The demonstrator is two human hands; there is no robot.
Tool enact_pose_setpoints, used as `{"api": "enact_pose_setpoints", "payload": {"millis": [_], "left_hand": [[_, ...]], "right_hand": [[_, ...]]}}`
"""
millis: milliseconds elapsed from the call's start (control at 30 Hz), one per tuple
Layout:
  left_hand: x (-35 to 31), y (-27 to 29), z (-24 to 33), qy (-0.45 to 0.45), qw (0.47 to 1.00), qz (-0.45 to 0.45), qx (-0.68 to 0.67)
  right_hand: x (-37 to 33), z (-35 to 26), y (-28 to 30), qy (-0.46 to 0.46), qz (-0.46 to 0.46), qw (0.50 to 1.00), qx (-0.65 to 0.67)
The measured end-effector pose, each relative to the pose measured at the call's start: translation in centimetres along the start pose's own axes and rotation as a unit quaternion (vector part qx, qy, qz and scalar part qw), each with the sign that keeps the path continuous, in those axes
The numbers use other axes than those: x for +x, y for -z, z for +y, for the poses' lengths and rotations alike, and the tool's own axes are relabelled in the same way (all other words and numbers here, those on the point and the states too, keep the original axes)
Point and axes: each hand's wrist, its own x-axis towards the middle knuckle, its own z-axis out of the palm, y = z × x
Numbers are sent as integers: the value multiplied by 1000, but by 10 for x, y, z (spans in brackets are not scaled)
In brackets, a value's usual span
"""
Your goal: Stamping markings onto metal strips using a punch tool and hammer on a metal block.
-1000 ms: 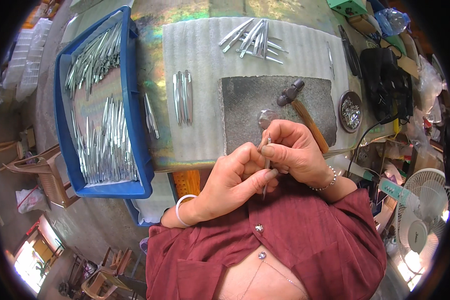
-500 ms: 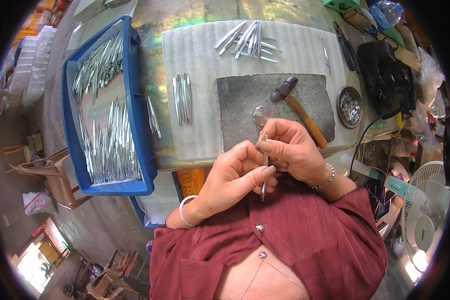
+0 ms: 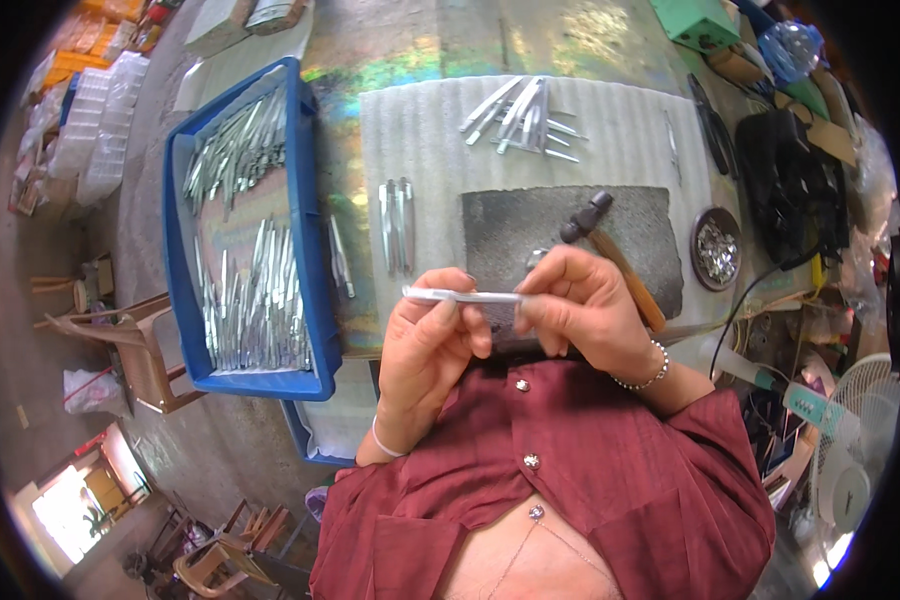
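A pair of silver tweezers (image 3: 460, 296) lies sideways between my two hands, above the near edge of the bench. My left hand (image 3: 432, 330) pinches its broad end between thumb and fingers. At the narrow end, the thumb and fingertips of my right hand (image 3: 585, 305) are closed on the tips. Beyond my hands lies a dark grey slab (image 3: 510, 222), and a hammer (image 3: 620, 265) with a wooden handle rests on it. A small round shiny piece on the slab is partly hidden behind my right hand.
A blue tray (image 3: 327, 250) full of metal tweezers stands at the left. On the white foam sheet (image 3: 420, 120) lie a few tweezers (image 3: 397, 225) and a fanned pile (image 3: 520, 115). A round dish (image 3: 717, 250) of small metal bits and black pliers (image 3: 712, 130) are at the right.
The tweezers have turned from upright to lying sideways. My left hand has moved left to the broad end, and my hands are farther apart. The whole view has shifted slightly.
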Motion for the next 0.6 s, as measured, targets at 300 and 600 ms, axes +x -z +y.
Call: {"api": "enact_pose_setpoints", "payload": {"millis": [300,600], "left_hand": [[21,10,57,-216,846,167,459],[83,62,45,-224,517,189,804]], "right_hand": [[-3,-10,12,48,-3,977,-209],[-20,-22,16,61,21,935,-349]]}}
